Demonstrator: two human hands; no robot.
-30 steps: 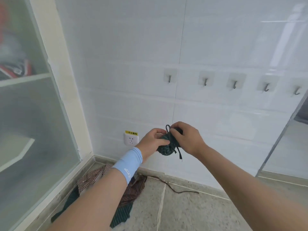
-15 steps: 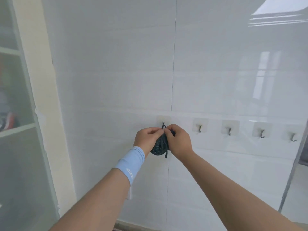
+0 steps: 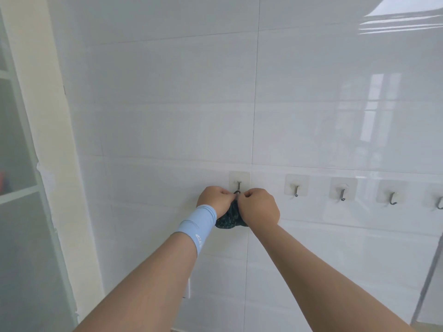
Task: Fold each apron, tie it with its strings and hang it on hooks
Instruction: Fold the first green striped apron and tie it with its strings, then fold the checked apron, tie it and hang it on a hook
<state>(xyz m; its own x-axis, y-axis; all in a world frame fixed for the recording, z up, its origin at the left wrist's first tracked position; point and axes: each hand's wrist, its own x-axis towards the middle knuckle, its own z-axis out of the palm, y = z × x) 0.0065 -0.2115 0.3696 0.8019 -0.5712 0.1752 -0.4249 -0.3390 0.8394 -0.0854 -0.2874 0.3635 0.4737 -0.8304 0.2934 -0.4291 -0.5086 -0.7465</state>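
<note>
A small dark green folded apron bundle (image 3: pixel 229 220) hangs between my two hands, right under the leftmost wall hook (image 3: pixel 238 186). My left hand (image 3: pixel 214 200), with a light blue wristband, and my right hand (image 3: pixel 259 207) each pinch the bundle's string loop at the hook's lower tip. Whether the loop sits on the hook is hidden by my fingers. Most of the bundle is covered by my hands.
Several more bare metal hooks on adhesive pads run to the right along the white tiled wall, among them one (image 3: pixel 296 190) and another (image 3: pixel 342 195). A frosted glass cabinet door (image 3: pixel 21 212) stands at the left.
My hands carried the bundle up from waist height to the leftmost hook, and my view rose from the floor to the wall. The aprons on the floor have left the view.
</note>
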